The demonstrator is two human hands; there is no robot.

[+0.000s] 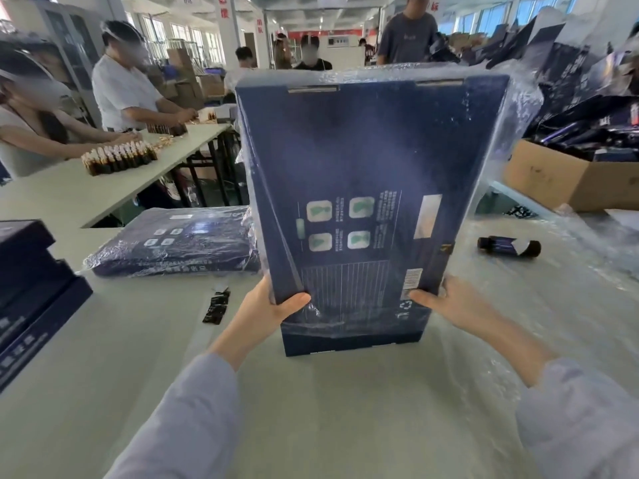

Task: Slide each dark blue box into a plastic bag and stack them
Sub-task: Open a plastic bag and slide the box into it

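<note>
As bagged boxes [173, 243] are lying on the counter [138, 340], the left hand [268, 307] and right hand [453, 305] are gripping an upright dark blue box [363, 150] mostly inside its plastic bag [518, 98].

fingers of left hand [267, 308] and right hand [455, 305] behind dark blue box [366, 160]

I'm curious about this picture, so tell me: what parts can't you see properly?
Head view:
- Fingers of left hand and right hand: hidden behind the dark blue box; only thumbs show.
- Small print on the box: too small, hazed by the plastic bag.
- Stacked boxes: cut off by the left edge.
- Label on the small bottle: too small.
</note>
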